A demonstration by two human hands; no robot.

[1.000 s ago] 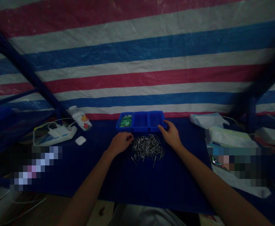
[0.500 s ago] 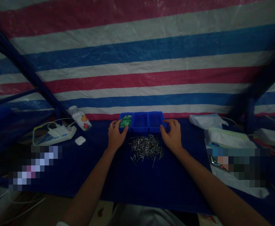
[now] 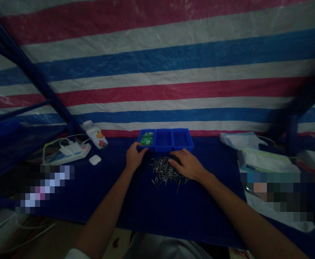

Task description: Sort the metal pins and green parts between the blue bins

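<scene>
Three blue bins (image 3: 163, 148) stand side by side at the back of the dark blue table. Green and white packets (image 3: 147, 139) lie in the left bin, while the other two show bare floors. My left hand (image 3: 135, 156) is at the left bin's front left corner, thumb and fingers apart; whether it presses on the bin I cannot tell. In front of the bins lies a loose pile of thin metal pins (image 3: 164, 171), like nails or rivets. My right hand (image 3: 187, 163) rests over the pile's right side, fingers extended, hiding some pins.
Left on the table are a power strip (image 3: 83, 153) with plugged chargers, a white bottle (image 3: 96, 136) and a small white case (image 3: 95, 160). Toward the right lie a plastic packet (image 3: 242, 140) and a tissue pack (image 3: 268, 160). A striped sheet (image 3: 173, 86) hangs behind.
My right hand has left the right bin's side and come left and down over the pins. My left hand has slid slightly down along the left bin. The view has shifted a little.
</scene>
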